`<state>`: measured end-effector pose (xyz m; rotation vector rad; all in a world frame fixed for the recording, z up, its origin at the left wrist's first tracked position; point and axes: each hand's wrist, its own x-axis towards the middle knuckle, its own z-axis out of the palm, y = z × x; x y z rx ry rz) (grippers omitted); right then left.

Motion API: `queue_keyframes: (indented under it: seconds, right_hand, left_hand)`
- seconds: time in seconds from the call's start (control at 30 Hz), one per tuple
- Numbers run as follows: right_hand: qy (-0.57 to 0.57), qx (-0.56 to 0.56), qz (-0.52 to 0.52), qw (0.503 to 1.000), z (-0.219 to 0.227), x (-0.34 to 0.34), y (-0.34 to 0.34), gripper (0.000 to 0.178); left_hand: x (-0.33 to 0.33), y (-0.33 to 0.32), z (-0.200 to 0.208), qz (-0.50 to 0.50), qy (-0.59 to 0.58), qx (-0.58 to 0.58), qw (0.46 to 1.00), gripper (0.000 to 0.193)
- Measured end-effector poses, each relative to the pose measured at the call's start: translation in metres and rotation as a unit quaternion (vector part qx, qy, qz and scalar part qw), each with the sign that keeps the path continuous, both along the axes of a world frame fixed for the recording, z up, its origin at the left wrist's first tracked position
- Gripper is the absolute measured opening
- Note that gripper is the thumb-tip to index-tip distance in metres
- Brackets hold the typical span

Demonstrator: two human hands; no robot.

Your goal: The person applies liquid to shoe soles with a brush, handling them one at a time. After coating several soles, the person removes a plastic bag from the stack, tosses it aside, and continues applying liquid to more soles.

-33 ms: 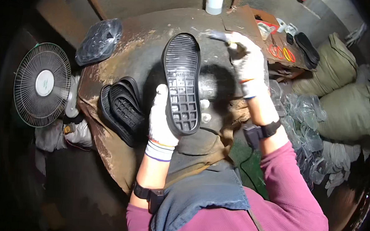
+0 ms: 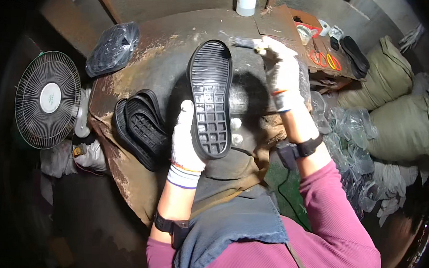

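Note:
My gloved left hand is wrapped round the lower left side of a black shoe sole, holding it upright with its gridded, ribbed face showing. The left fingertips are hidden behind the sole. To the right of the sole's top, my gloved right hand is closed on a slim grey tool. Its blurred end points left, close to the sole's top edge; whether they touch I cannot tell. Several more black soles lie stacked on the left of the worn work table.
A standing fan is at the left, near a plastic-wrapped black bundle. A white container stands at the back. At the right are scissors, another dark sole, green sacks and clear plastic bags.
My right hand and the tool have shifted slightly left, nearer the sole's top. The left hand's hold on the sole looks the same.

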<state>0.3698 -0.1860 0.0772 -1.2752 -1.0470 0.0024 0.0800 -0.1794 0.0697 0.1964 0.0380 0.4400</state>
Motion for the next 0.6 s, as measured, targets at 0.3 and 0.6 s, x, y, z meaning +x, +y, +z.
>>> queue_keyframes:
  seconds: [0.3, 0.6]
  right_hand:
    - [-0.367, -0.044, -0.099, 0.924, -0.001, -0.038, 0.010, 0.024]
    - [0.087, -0.136, 0.219, 0.962, 0.018, -0.127, -0.057, 0.020]
  left_hand:
    - [-0.028, 0.009, -0.016, -0.074, 0.043, -0.057, 0.995, 0.084]
    - [-0.010, 0.011, -0.015, -0.103, -0.164, 0.021, 0.981, 0.077]
